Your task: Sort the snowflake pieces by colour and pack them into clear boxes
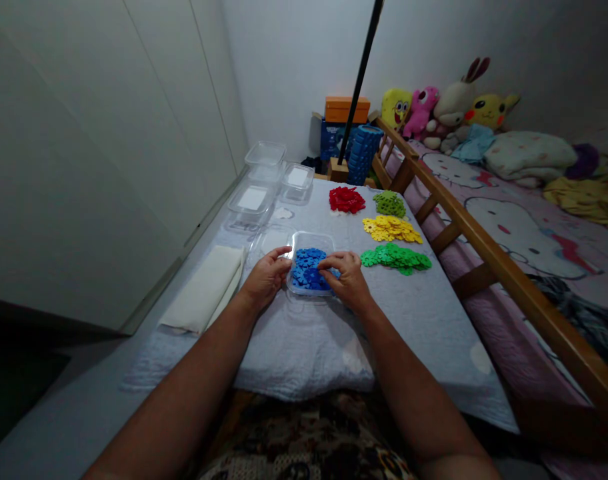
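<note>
A clear plastic container [311,238] stands on the cloth-covered table in front of me, holding a heap of blue flower-shaped plastic discs [304,265]. My left hand [268,277] grips the container's left wall, thumb and fingers at the rim. Over the right side of the same container, my right hand [348,277] is closed in a pinch at a darker blue disc; its fingers partly cover the discs beneath. Right of that hand lies a pile of green discs [397,257], with yellow discs [391,229], red discs [347,199] and light green discs [389,203] farther back.
Several clear containers, among them one with a white label [253,199], stand at the back left. A folded cream cloth [199,287] lies left of my left arm. A wooden bed rail [464,230] borders the table's right side. Behind the table rises a black pole [359,83].
</note>
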`<state>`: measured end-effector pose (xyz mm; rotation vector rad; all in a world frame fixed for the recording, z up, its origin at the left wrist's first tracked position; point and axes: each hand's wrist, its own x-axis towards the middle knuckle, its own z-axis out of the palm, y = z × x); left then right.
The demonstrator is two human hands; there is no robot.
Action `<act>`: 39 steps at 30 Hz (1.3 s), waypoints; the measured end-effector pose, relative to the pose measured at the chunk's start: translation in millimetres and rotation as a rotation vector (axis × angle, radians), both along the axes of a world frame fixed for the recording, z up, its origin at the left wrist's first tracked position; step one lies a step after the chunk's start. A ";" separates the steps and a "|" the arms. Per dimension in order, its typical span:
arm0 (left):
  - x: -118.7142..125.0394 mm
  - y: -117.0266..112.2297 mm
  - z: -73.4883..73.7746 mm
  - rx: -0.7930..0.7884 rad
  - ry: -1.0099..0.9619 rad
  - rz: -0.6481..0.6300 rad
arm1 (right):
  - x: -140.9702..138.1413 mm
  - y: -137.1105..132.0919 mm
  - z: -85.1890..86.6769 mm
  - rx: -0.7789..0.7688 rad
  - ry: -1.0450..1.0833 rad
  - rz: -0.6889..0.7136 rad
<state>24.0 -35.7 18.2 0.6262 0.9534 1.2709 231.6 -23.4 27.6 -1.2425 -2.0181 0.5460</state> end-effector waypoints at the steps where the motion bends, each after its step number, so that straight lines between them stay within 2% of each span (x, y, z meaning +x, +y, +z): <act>1: -0.3 -0.3 0.3 -0.004 -0.008 -0.007 | -0.2 0.0 -0.4 0.002 -0.014 0.000; 7: -1.6 -0.9 -0.4 -0.015 -0.034 -0.011 | 6.7 1.5 -0.9 0.039 -0.012 -0.040; 13: -1.4 0.1 0.7 -0.025 -0.049 -0.004 | 34.9 10.5 -1.4 0.092 0.074 -0.219; 18: -2.3 0.5 -3.3 0.003 0.004 0.021 | 53.2 13.3 -1.9 -0.034 -0.119 -0.314; 20: -2.5 0.3 -5.6 0.037 0.053 0.035 | 54.4 11.2 -2.2 -0.089 -0.228 -0.289; 23: -2.1 -0.1 -7.6 0.067 0.106 0.048 | 51.5 6.7 -2.8 -0.135 -0.364 -0.181; 27: -0.9 -0.8 -6.2 0.061 0.142 0.066 | 46.1 2.5 -3.7 -0.161 -0.464 -0.096; 39: -1.0 -1.4 -8.1 0.094 0.258 0.071 | 47.2 8.2 -13.4 -0.097 -0.410 -0.145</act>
